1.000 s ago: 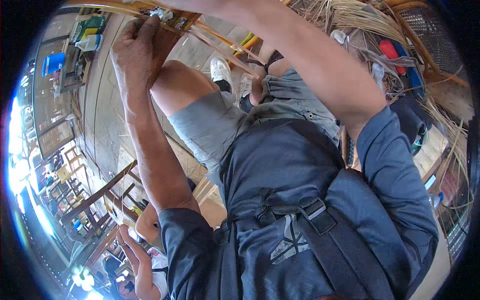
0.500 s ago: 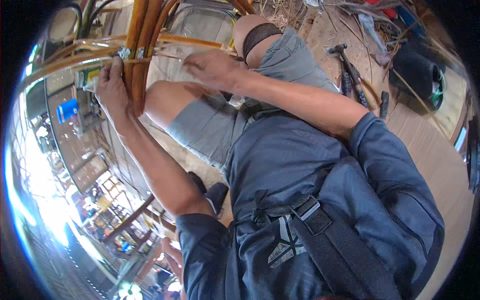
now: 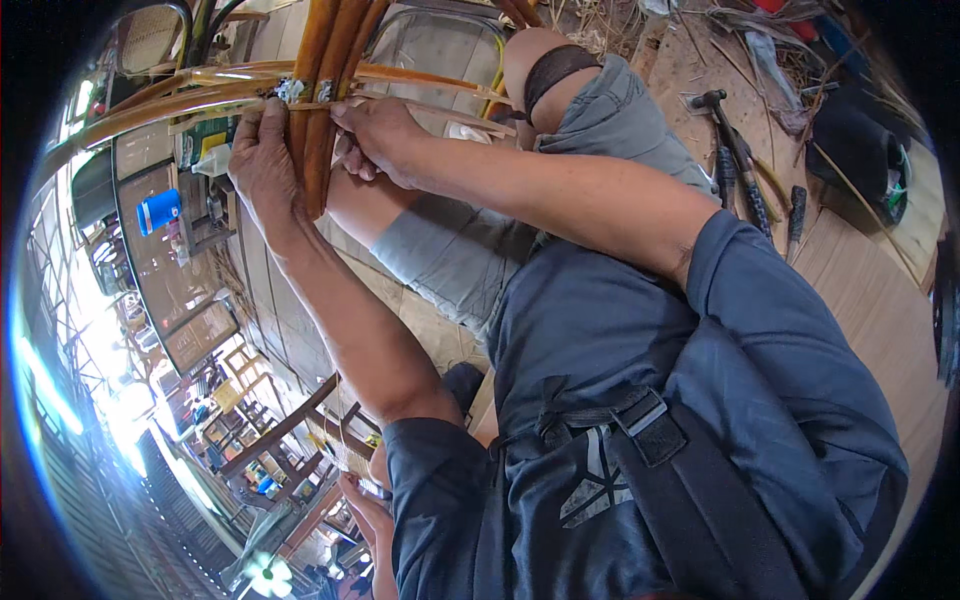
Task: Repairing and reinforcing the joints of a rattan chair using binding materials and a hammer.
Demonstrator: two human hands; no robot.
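At the bundle of upright brown poles [image 3: 328, 70], a thin strip [image 3: 470, 120] seems to be pinched by the right hand [image 3: 385, 140], its fingers drawn narrow against the right side of the bundle. The left hand [image 3: 263, 170] is set on the left side, with its thumb raised to the crossing; whether anything is gripped by it cannot be told. A pale wad [image 3: 289, 90] is seen at the crossing, just beyond the fingertips, where curved side poles [image 3: 180, 102] are met by the bundle.

The step in hand is judged to be the working of the strip around this joint. By the next move, a steady left hold and an even pull from the right seem to be called for.

The bundle's lower end is placed close by the knee [image 3: 372, 205], by which room for passing the strip underneath may be limited. The strip's free length is trailed to the right, toward the other leg, where it could be caught.

Farther right, a hammer [image 3: 710, 99] and pliers [image 3: 772, 185] are laid by a wooden board [image 3: 860, 265]. To the left, a blue container [image 3: 158, 211] and a white bottle [image 3: 213, 160] are seen. At the near left, another person's arm [image 3: 375, 515] is shown.
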